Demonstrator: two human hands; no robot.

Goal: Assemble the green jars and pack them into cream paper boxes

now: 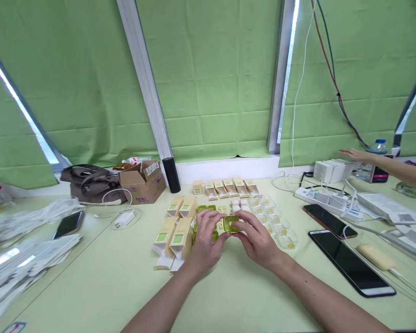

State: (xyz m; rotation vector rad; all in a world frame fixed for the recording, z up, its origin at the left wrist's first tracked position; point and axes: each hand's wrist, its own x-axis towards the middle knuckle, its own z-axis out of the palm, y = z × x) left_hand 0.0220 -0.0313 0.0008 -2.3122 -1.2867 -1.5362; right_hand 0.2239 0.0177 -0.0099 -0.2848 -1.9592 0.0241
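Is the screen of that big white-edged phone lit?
No, dark: the phone lies face up, showing plain black glass. Asleep or switched off, I cannot tell.

Head view, single camera: the viewpoint lies above the near edge of the surface (121, 286), at the wearer's head, and faces forward and down across it toward the green blinds (215, 78) beyond its far edge. The near part of the surface is closest to the lens; the wearer's forearms enter from the bottom edge of the frame, and both hands appear near its middle. The field is wide, and the blinds fill the upper half. No second view shares the scene.
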